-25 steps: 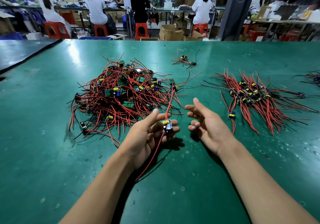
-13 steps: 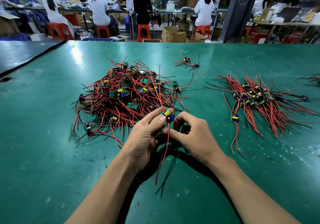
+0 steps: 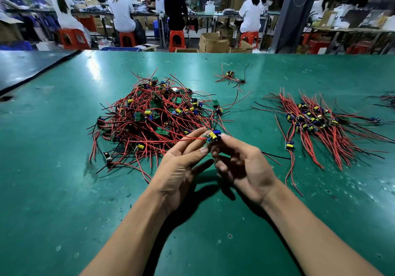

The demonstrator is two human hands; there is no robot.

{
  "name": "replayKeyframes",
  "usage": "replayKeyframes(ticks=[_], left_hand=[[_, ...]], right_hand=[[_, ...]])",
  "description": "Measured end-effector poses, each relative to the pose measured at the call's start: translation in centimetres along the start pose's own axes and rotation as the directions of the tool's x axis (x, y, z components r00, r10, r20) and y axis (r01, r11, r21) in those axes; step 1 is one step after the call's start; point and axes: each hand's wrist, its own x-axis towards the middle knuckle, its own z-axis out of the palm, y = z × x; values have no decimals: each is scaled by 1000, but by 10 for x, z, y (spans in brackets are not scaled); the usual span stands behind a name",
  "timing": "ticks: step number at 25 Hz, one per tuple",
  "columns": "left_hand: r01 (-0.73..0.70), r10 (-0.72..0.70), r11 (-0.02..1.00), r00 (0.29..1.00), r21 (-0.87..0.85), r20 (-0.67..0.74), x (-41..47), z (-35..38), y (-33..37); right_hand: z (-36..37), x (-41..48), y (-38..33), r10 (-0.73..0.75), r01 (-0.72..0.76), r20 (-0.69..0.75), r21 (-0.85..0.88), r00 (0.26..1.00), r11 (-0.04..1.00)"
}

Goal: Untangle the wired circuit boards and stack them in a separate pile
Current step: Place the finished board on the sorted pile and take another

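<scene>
Board [image 3: 213, 137] is held up off the surface [image 3: 64, 190], right where both sets of fingertips meet, approx. mid-view on my feed. R hand [image 3: 241, 164]: thumb & forefinger curled in, pinching the board from its right side; the other fingers [image 3: 222, 166] are loosely bent below it. L hand [image 3: 181, 168]: palm up, fingers [image 3: 193, 140] nearly straight & spread a little, tips touching the board's left edge, not wrapped round it as far as I can see. A red wire [image 3: 188, 139] runs from the board leftward across the L fingers into the tangle [image 3: 154, 119]. A black wire [image 3: 275, 157] lies on the surface just right of the R hand.

The tangle lies just beyond & left of the L fingertips: red/black leads w/ green boards mixed in. The sorted pile [image 3: 316, 121] lies well right of the R fingers, leads fanned toward me. A single unit [image 3: 289, 146] lies btw. the R hand & that pile, at its near edge. A small cluster [image 3: 230, 76] lies far beyond the fingers. I can't tell if the held board's other leads are free.
</scene>
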Motion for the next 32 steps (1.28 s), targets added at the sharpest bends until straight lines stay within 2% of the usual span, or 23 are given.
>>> replayKeyframes(ticks=[3, 6, 9, 12, 18, 23, 26, 29, 32], left_hand=[[13, -13, 1000, 1000, 23, -21, 0, 0, 3], [147, -144, 987, 988, 69, -53, -3, 1, 8], [252, -259, 960, 965, 124, 44, -7, 4, 6], [231, -243, 964, 966, 133, 83, -9, 6, 1], [116, -107, 978, 993, 171, -57, -2, -1, 0], [66, -42, 933, 996, 354, -75, -4, -1, -6], [46, -15, 926, 996, 375, -86, -4, 2, -7], [42, 1, 922, 994, 386, -110, -4, 4, -9], [44, 8, 906, 993, 421, -121, -5, 6, -10]], right_hand=[[-8, -3, -7, 85, -102, 168, 96, 982, 990], [-14, -8, -14, 183, -204, 266, 52, 946, 978], [-16, -11, -18, 274, -266, 237, -65, 932, 962], [-18, -8, -15, 316, -299, 100, -155, 943, 942], [-20, 0, -8, 153, -148, -5, -290, 988, 946], [-22, 4, -1, 36, -51, -57, -288, 998, 956], [-20, 3, 1, -25, 11, -42, -309, 999, 951], [-16, 2, 4, -9, 12, 14, -201, 1000, 980], [-16, 0, 2, -14, 9, -17, -282, 1000, 960]])
